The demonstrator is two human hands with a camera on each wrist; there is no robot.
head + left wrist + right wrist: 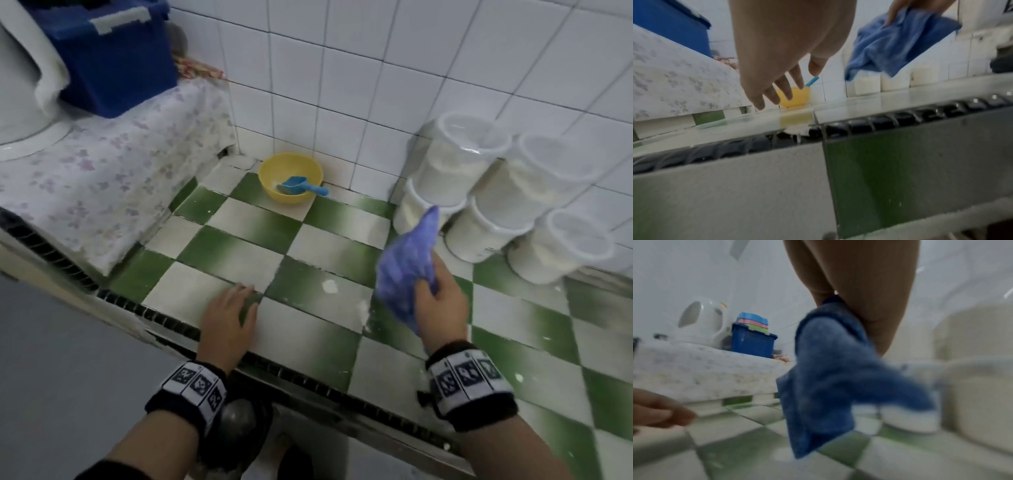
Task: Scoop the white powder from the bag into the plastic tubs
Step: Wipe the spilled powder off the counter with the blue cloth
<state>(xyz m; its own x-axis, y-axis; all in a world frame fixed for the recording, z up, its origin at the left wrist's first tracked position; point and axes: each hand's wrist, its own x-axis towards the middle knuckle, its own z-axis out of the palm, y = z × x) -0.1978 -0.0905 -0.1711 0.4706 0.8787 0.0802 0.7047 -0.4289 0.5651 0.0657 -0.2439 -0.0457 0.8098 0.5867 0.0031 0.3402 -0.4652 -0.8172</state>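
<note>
On checkered surface [219, 253]: our right hand [442, 301] pinches blue cloth [404, 270] near filled tubs [486, 192]; left hand [227, 322] flat, fingers relaxed, holds nothing; scoop [299, 186] far ahead.

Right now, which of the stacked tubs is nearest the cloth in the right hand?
The lower-left tub, at the stack's left end: the blue cloth's raised tip overlaps it in the head view; the others sit farther right.

Bare counter [239, 240] mid-scene; bowl [290, 176] far; stacked tubs [496, 192] block right; cloth-covered ledge [113, 178] blocks left.
</note>
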